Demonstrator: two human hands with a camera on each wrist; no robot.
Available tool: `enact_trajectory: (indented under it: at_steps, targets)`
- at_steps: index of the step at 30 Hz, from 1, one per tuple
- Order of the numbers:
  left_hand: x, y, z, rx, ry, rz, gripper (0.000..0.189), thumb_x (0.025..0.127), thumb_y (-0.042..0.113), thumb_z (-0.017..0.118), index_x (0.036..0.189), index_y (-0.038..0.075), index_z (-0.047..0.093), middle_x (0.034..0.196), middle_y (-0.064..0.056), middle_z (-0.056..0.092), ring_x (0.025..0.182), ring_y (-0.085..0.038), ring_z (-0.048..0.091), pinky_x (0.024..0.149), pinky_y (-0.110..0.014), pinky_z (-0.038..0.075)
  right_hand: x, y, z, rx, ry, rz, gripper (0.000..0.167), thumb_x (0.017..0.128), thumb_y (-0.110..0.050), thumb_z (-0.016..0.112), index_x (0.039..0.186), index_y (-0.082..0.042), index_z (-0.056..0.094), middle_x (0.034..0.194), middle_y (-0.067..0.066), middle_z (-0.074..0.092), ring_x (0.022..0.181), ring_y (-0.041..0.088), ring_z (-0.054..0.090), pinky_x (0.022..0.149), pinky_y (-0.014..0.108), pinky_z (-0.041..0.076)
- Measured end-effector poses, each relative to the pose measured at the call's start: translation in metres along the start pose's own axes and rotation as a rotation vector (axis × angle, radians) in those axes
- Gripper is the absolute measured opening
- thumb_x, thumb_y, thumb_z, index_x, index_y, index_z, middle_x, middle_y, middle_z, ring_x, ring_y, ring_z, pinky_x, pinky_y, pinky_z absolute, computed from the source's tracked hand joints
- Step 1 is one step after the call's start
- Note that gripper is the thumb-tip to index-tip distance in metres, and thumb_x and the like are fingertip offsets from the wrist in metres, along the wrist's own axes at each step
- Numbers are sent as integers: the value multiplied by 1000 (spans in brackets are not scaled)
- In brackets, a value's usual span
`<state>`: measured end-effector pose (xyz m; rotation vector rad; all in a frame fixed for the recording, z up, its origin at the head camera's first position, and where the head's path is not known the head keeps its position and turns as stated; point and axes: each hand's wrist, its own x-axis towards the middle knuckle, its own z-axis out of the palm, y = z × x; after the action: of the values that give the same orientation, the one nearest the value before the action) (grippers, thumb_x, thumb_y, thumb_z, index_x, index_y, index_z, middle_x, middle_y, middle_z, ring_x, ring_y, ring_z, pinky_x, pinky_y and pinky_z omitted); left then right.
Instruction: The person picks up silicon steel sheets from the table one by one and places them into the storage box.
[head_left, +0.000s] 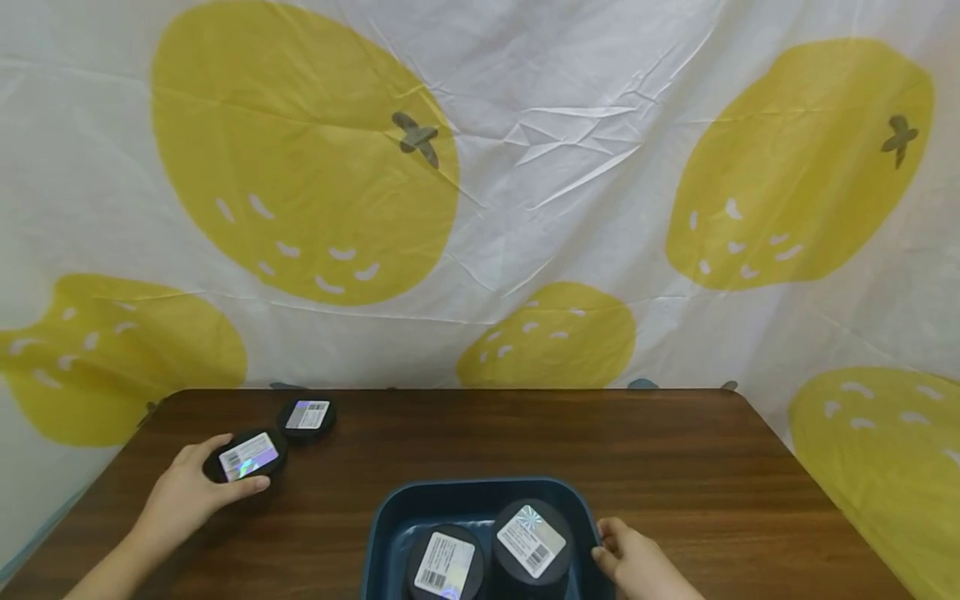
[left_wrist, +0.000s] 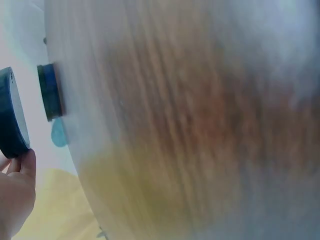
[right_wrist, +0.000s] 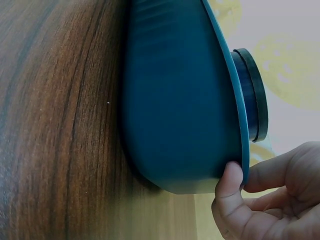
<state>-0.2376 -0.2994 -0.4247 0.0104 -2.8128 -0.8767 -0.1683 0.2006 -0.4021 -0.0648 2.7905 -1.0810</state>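
Note:
At the left of the table, my left hand (head_left: 183, 487) grips a round black jar (head_left: 247, 456) with a white label on its top, thumb on the near side and fingers on the far side. The left wrist view shows this jar (left_wrist: 12, 115) raised off the table, its pale underside visible. Just beyond it stands a similar labelled jar (head_left: 307, 417). My right hand (head_left: 637, 558) pinches the right rim of a dark blue tray (head_left: 480, 481), thumb outside in the right wrist view. Two more labelled jars, one nearer the left (head_left: 447, 562) and one on the right (head_left: 532, 542), stand inside the tray.
The brown wooden table (head_left: 675, 450) has its far edge against a white hanging cloth (head_left: 555, 83) printed with large yellow fruit. The tray sits at the near middle, cut off by the bottom of the head view.

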Motion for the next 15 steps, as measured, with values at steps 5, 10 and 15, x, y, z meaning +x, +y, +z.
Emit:
enact_trajectory:
  at_steps: [5, 10, 15]
  targets:
    - [-5, 7, 3, -21, 13, 5, 93, 71, 50, 75, 135, -6, 37, 125, -35, 38, 105, -53, 44, 79, -61, 39, 0, 0, 0, -8, 21, -10, 26, 85, -4, 61, 107, 8, 54, 92, 12, 64, 85, 31, 61, 76, 49, 49]
    - [-10, 13, 3, -39, 21, 11, 93, 70, 49, 76, 136, -5, 37, 126, -34, 39, 106, -51, 44, 80, -60, 39, -1, -1, 1, -19, 45, -21, 26, 84, -4, 62, 107, 8, 55, 92, 14, 64, 86, 32, 62, 77, 49, 49]
    - [-15, 23, 3, -56, 5, 33, 94, 70, 48, 77, 137, -2, 36, 128, -31, 38, 107, -49, 44, 79, -59, 40, 0, 0, 1, -18, 32, -14, 25, 85, -4, 62, 106, 7, 55, 92, 12, 64, 85, 31, 62, 76, 49, 49]
